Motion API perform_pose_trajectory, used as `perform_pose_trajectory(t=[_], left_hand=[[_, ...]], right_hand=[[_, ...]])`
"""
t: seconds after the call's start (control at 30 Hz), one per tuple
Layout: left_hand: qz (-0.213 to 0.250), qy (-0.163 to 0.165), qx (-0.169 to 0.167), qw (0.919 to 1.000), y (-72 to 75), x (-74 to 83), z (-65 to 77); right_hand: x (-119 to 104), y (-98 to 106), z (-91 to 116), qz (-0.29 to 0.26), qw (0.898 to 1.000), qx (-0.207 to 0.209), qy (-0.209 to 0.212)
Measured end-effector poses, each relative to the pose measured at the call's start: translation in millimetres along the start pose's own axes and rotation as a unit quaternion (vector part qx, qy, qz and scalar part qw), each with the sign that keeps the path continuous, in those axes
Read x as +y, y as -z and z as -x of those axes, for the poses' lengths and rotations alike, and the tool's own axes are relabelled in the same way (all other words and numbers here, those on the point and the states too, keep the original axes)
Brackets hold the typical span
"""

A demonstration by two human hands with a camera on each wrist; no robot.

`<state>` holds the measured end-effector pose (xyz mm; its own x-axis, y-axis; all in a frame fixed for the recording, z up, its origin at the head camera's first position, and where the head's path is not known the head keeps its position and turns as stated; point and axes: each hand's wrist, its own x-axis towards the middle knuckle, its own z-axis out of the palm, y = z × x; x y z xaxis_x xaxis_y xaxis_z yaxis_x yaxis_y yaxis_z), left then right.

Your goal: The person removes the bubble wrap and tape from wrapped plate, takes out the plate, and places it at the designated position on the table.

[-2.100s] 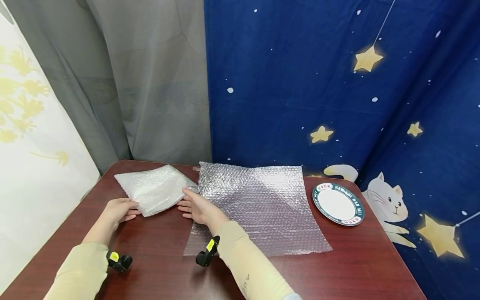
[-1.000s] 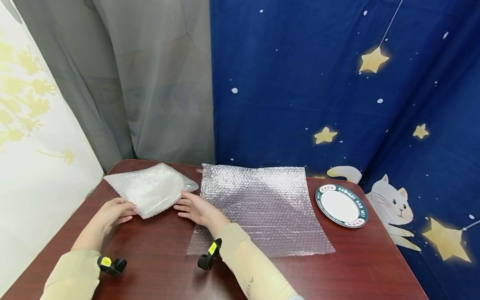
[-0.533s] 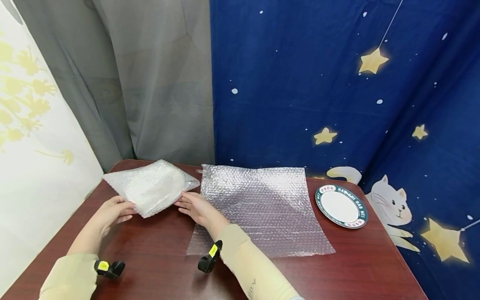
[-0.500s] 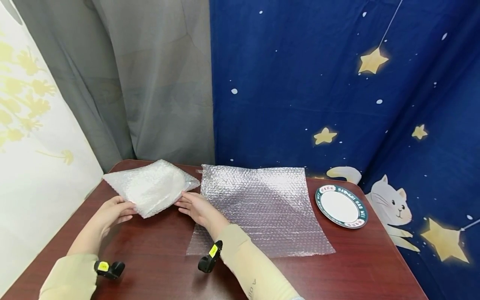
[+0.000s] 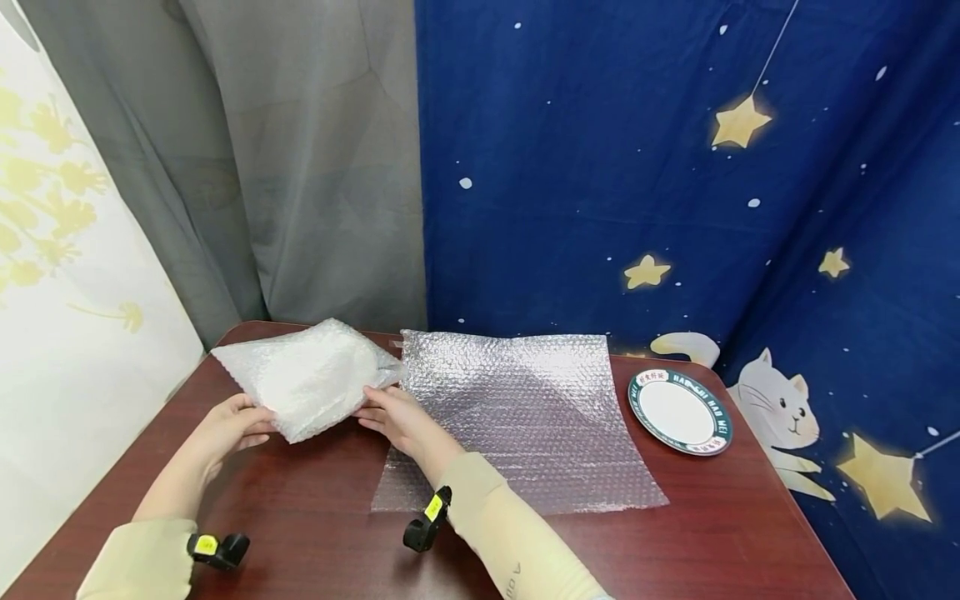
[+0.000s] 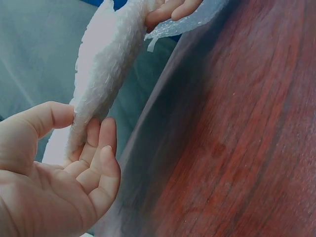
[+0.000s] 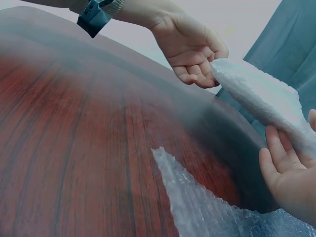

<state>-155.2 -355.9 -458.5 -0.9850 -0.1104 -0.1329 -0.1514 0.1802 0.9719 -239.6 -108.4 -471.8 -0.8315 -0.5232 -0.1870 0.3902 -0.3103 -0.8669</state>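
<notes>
A bubble-wrap bundle [image 5: 315,379] is at the table's back left, a pale round shape showing faintly through its layers. My left hand [image 5: 234,429] pinches its near left corner, thumb on the upper face and fingers beneath, as the left wrist view shows. On the near right edge, my right hand [image 5: 397,421] grips the bundle with the thumb on top and the other fingers under it. In the right wrist view the bundle [image 7: 261,94] is held raised between both hands, its near edge facing the camera.
A flat bubble-wrap sheet [image 5: 517,425] lies on the table [image 5: 712,533] just right of the bundle, partly under my right forearm. Farther right rests a white plate [image 5: 678,412] with a green lettered rim. Grey and blue curtains [image 5: 600,167] hang behind the table.
The bundle has turned a little and come up at its near edge. My right hand has gone from fingers along its edge to a grip. The sheet and plate stay put.
</notes>
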Motion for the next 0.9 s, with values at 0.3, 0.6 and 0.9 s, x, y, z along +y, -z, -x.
perform_pose_trajectory(t=[0.3, 0.6, 0.9], left_hand=[[-0.024, -0.011, 0.009, 0.9996, -10.3, 7.1, 2.7], [-0.016, -0.021, 0.004, 0.9996, -23.0, 12.5, 4.7], [-0.018, -0.029, -0.002, 0.9994, -33.3, 12.8, 7.1]], right_hand=[[-0.7, 4.5, 6.2, 0.002, 1.000, 0.011, 0.017], [-2.4, 14.1, 11.3, -0.006, 0.999, 0.021, 0.025], [-6.3, 22.1, 22.5, -0.011, 0.999, 0.027, 0.033]])
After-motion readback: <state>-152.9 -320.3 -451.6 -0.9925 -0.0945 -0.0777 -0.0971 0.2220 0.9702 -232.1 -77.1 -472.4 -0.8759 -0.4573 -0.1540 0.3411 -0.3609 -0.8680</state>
